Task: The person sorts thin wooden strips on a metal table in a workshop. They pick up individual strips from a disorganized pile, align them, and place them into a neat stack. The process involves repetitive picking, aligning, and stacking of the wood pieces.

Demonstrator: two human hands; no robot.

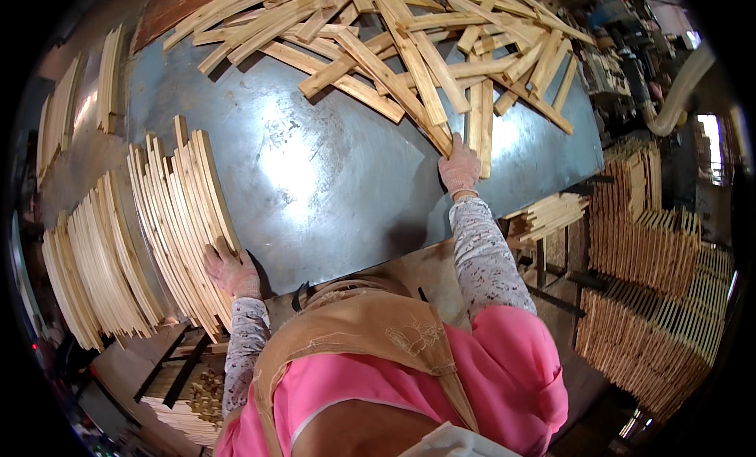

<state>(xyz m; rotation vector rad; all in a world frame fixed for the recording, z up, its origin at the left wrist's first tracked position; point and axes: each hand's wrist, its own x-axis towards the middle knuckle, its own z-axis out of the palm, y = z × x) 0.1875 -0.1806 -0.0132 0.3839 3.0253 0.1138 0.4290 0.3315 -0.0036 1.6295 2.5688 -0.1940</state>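
Observation:
My right hand (pixel 460 172), in a pale pink glove, is at the near end of a long wooden strip (pixel 409 104). Its thumb and fingers close around that end, while the strip's far part lies in a loose heap of similar strips (pixel 323 24). At the table's left side, my left hand (pixel 232 274), gloved alike, rests on the near part of a row of wooden strips (pixel 177 213) lined up side by side. The left fingers lie stretched along the row's right edge, gripping nothing that I can see.
A grey metal tabletop (pixel 346 173) spreads between my hands. More strips (pixel 106 260) lie in rows at the left. Tall stacked strips (pixel 646 339) and a dark rack (pixel 543 272) stand at the right. Machinery with a pale hose (pixel 681 98) is at the far right.

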